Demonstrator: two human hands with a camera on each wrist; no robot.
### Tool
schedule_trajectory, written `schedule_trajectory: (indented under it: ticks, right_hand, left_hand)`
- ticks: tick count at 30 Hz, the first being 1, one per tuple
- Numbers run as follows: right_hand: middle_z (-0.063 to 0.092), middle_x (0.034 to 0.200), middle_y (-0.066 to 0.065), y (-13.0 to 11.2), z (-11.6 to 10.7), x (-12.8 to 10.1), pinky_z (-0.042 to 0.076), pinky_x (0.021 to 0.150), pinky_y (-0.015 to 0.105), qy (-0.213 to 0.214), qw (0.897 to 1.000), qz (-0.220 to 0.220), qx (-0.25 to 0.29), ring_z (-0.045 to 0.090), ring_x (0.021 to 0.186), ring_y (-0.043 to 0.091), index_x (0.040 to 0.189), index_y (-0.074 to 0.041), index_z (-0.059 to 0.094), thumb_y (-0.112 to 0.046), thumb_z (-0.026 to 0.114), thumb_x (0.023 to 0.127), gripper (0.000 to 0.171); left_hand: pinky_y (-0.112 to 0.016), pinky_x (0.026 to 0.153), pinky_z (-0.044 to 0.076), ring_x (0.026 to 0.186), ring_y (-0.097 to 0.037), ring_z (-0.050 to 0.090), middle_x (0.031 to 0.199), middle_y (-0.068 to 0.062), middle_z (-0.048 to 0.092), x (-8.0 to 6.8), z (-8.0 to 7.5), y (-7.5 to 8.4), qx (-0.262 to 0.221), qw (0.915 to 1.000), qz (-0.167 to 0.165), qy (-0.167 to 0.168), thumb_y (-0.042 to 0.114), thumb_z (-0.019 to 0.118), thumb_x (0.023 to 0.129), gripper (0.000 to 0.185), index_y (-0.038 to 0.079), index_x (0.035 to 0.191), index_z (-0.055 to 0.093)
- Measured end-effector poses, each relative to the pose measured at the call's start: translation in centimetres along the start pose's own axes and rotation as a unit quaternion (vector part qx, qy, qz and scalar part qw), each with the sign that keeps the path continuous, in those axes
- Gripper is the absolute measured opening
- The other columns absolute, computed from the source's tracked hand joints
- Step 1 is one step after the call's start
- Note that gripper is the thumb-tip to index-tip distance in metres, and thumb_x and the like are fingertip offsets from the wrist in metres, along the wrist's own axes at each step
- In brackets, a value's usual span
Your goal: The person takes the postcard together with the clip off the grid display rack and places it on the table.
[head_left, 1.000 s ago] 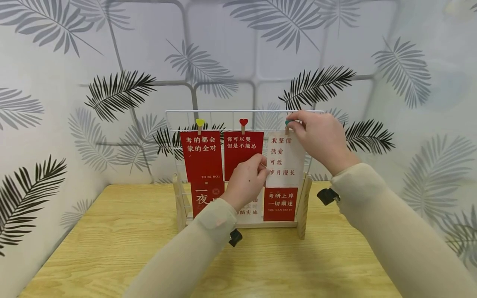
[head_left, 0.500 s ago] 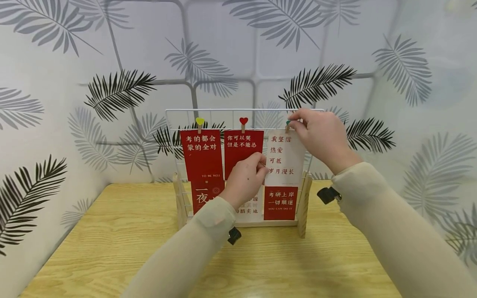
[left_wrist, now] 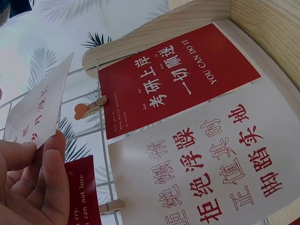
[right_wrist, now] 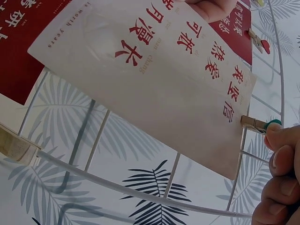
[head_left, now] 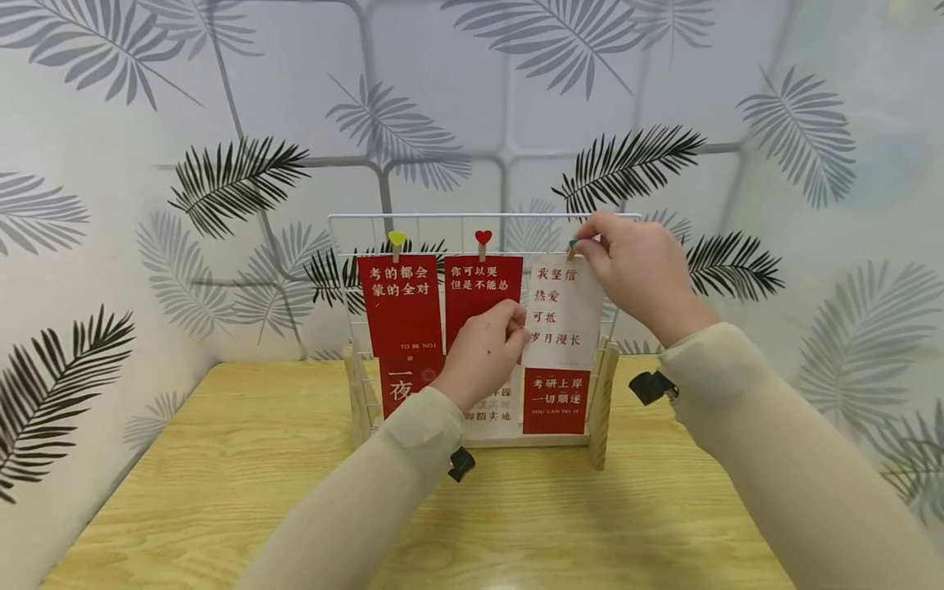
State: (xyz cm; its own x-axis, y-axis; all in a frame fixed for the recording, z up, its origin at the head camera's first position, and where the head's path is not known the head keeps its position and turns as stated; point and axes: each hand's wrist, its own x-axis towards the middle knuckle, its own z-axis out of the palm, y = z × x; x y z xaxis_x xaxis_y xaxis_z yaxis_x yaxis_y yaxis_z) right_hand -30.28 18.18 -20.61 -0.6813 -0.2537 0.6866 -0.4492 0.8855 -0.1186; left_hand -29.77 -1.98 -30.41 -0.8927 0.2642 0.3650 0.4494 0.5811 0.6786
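- Your right hand (head_left: 637, 274): thumb + forefinger pinched on the small wooden clip w/ green head (right_wrist: 260, 125), up at the top wire of the white grid rack (head_left: 413, 223). Other fingers curled in.
- That clip grips the top corner of the white card (head_left: 564, 311) w/ red characters; the card hangs in the rack's right column, tilted a bit.
- Your left hand (head_left: 483, 354): fingers curled, thumb + forefinger nipping the white card's lower left edge (left_wrist: 40, 117). Rest of the hand sits in front of the rack's middle column.
- Neither hand is spread; both are clamped on something: right on clip, left on card.
- Rack stands upright on the wooden surface (head_left: 221, 492), in a wood base.
- Beside the white card: red card under red-heart clip (head_left: 483, 239), another red card under yellow-heart clip (head_left: 397, 240).
- Below the white card: red "YOU CAN DO IT" card (left_wrist: 173, 82), pegged w/ an orange-heart clip (left_wrist: 86, 109).
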Motion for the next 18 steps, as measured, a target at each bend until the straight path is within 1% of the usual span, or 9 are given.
schedule_trajectory:
  ticks: [6,11,18]
  right_hand:
    - [0.070,0.079,0.008,0.0,-0.4,-0.1,0.042,0.054,0.038,0.009,1.000,0.002,0.004,0.055,0.059,0.023,0.102,-0.014,0.069,-0.024,0.062,0.103,0.012]
    - [0.070,0.077,0.006,0.3,-0.8,-0.4,0.040,0.052,0.037,0.010,1.000,0.010,0.010,0.052,0.056,0.023,0.103,-0.016,0.068,-0.026,0.060,0.103,0.013]
    - [0.068,0.076,0.004,0.9,-1.2,-1.0,0.038,0.052,0.037,0.018,1.000,0.012,0.023,0.049,0.054,0.021,0.105,-0.016,0.068,-0.027,0.059,0.104,0.014]
  left_hand:
    - [-0.026,0.072,0.054,0.080,-0.015,0.060,0.091,0.007,0.064,-0.1,-0.1,0.2,-0.008,1.0000,-0.003,-0.005,0.023,0.063,0.102,0.012,0.018,0.113,0.059]
    - [-0.026,0.070,0.054,0.079,-0.015,0.060,0.090,0.007,0.064,-0.3,-0.1,0.5,-0.010,0.9999,-0.003,-0.006,0.023,0.064,0.102,0.012,0.019,0.111,0.059]
    - [-0.027,0.073,0.053,0.081,-0.014,0.059,0.092,0.007,0.064,-0.6,0.1,0.6,-0.008,0.9999,-0.004,-0.011,0.023,0.063,0.102,0.013,0.018,0.113,0.058]
